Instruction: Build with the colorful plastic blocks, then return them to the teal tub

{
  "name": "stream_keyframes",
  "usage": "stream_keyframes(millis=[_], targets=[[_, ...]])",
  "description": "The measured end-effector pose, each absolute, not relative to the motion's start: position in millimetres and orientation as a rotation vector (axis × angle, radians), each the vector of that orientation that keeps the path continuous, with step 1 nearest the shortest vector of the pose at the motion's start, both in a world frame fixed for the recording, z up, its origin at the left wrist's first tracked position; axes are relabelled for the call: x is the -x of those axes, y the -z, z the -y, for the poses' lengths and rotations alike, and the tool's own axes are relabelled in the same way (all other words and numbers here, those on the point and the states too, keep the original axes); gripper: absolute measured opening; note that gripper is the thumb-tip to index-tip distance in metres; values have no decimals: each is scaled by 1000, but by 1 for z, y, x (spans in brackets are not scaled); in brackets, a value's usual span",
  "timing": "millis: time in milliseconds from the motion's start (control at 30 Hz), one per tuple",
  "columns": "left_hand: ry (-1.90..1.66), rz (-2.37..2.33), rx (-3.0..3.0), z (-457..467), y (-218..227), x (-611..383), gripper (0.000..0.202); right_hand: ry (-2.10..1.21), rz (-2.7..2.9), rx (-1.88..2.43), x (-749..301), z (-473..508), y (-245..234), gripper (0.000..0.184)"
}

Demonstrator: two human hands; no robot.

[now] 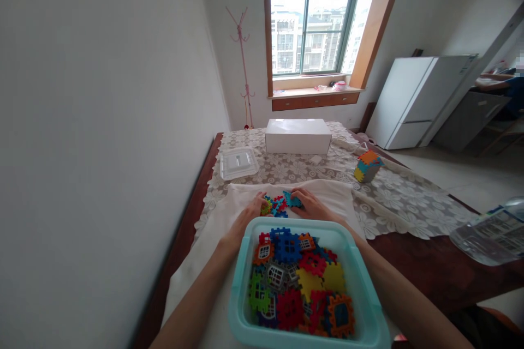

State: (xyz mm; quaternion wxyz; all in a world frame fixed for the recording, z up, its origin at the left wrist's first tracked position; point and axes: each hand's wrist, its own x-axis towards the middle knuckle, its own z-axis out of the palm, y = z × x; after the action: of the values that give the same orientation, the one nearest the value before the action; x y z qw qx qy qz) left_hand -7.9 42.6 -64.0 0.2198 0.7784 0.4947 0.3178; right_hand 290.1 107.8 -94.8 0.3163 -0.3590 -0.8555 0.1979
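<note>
Beyond a tub, both hands are at a small group of interlocking plastic building pieces [279, 205] in red, blue and yellow-green on a white cloth. My left hand [251, 211] has its fingers bent at the left side, on a yellow-green piece [266, 208]. On the right, my right hand [311, 205] curls its fingers over a light blue piece [291, 199]. The tub's rim hides part of both hands. Nearest me, between my forearms, stands the light turquoise tub [238, 289], filled with notched squares and window-shaped pieces in many colours.
A white box [298, 143] stands at the table's far end, left of it a clear plastic lid [239, 163]. A built cube [367, 167] of coloured pieces sits at the right. A large clear plastic bottle [489, 235] lies near the right edge. White cloth [204, 251] covers the near table.
</note>
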Motion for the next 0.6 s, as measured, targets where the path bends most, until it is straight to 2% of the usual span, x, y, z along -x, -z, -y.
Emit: stream_keyframes(millis=[100, 233, 467, 600], targets=[[-850, -1414, -2258, -51, 65, 10, 31, -491, 2267, 951, -288, -104, 92, 20], [-835, -1491, -2275, -52, 64, 10, 33, -509, 2251, 1056, -285, -101, 91, 24], [-898, -1472, -2232, -45, 60, 10, 40, -467, 2168, 1148, -283, -102, 88, 18], [-872, -1492, -2229, -47, 65, 12, 40, -510, 2180, 1106, -285, -101, 86, 21]])
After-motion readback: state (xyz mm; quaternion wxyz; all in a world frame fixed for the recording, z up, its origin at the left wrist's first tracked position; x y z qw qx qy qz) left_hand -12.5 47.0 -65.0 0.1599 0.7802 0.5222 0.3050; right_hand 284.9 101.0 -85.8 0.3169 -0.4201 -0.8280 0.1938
